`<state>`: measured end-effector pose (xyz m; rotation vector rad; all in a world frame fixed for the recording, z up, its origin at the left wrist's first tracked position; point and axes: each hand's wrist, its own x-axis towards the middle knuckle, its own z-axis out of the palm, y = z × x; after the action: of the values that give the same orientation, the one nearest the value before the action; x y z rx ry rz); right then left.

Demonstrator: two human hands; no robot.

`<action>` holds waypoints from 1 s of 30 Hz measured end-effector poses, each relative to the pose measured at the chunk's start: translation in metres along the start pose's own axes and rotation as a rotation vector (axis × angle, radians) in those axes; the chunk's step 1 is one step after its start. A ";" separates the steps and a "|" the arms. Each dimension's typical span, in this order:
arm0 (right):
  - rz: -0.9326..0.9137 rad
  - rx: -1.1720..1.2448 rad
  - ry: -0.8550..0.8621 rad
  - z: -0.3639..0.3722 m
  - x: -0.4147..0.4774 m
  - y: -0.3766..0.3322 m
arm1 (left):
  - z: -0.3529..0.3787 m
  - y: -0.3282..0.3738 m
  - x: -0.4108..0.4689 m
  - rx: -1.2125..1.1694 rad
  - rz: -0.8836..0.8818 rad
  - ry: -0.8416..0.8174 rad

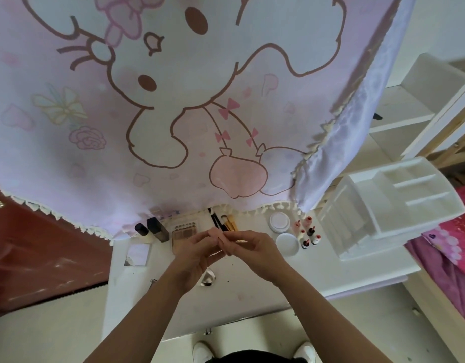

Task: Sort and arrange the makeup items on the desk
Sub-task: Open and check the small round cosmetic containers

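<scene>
Above the white desk my left hand and my right hand meet, together pinching a small pink makeup sponge. Behind them lie an eyeshadow palette and a bunch of makeup brushes. Two dark-capped bottles stand at the back left. A round white jar and its lid sit to the right, beside several small red-topped bottles. A white compartment organizer stands at the right end.
A pink cartoon curtain hangs over the back of the desk. A small mirror lies at the left. A silver object sits under my wrists. White shelves rise at the right; a pink bed cover lies beyond.
</scene>
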<state>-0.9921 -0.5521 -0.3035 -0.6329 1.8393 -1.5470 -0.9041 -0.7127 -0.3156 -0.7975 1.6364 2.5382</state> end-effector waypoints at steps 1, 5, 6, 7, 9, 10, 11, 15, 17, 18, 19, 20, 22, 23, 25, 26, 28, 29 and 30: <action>-0.009 -0.015 0.005 0.000 0.000 -0.001 | 0.002 0.002 -0.001 0.011 -0.001 0.003; -0.012 -0.035 0.036 0.000 0.001 -0.004 | 0.005 0.003 -0.001 0.022 -0.017 0.025; -0.016 -0.041 0.042 0.000 0.002 -0.004 | 0.006 0.003 -0.001 0.025 -0.021 0.028; -0.018 -0.052 0.046 -0.001 0.002 -0.004 | 0.007 0.003 -0.001 0.031 -0.024 0.026; -0.028 -0.079 0.042 -0.002 0.003 -0.002 | 0.008 0.003 -0.001 0.045 -0.025 0.013; -0.030 -0.089 0.037 -0.002 0.004 0.000 | 0.009 0.003 -0.001 0.055 -0.023 0.008; -0.024 -0.094 0.039 -0.003 0.004 0.000 | 0.010 0.003 -0.001 0.065 -0.017 0.001; -0.009 -0.108 0.110 -0.006 0.006 0.003 | 0.012 0.007 0.000 0.090 -0.009 -0.062; -0.014 -0.083 0.153 -0.011 0.005 0.002 | 0.012 0.008 0.000 0.072 -0.009 -0.098; -0.021 -0.056 0.160 -0.014 0.005 0.002 | 0.011 0.008 -0.001 0.052 -0.007 -0.112; -0.020 -0.015 0.173 -0.016 0.004 0.002 | 0.010 0.007 0.000 0.029 -0.007 -0.124; -0.008 0.018 0.190 -0.018 0.005 0.005 | 0.008 0.007 0.000 -0.001 -0.008 -0.135; 0.032 0.049 0.248 -0.022 0.006 0.013 | 0.004 0.004 0.002 -0.102 -0.037 -0.131; 0.047 0.033 0.275 -0.024 0.008 0.018 | 0.002 0.002 0.003 -0.166 -0.059 -0.122; 0.064 -0.010 0.295 -0.028 0.010 0.024 | -0.001 -0.001 0.005 -0.285 -0.096 -0.104; 0.062 -0.016 0.294 -0.030 0.012 0.024 | 0.000 -0.001 0.005 -0.320 -0.121 -0.100; 0.059 -0.028 0.298 -0.033 0.014 0.023 | 0.006 0.001 0.007 -0.285 -0.154 -0.091; 0.058 -0.046 0.305 -0.035 0.017 0.023 | 0.008 0.002 0.008 -0.224 -0.151 -0.055; 0.059 -0.062 0.316 -0.038 0.019 0.024 | 0.010 0.003 0.009 -0.163 -0.144 -0.017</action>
<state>-1.0316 -0.5359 -0.3269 -0.3726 2.1237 -1.6289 -0.9172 -0.7076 -0.3134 -0.8677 1.3283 2.5923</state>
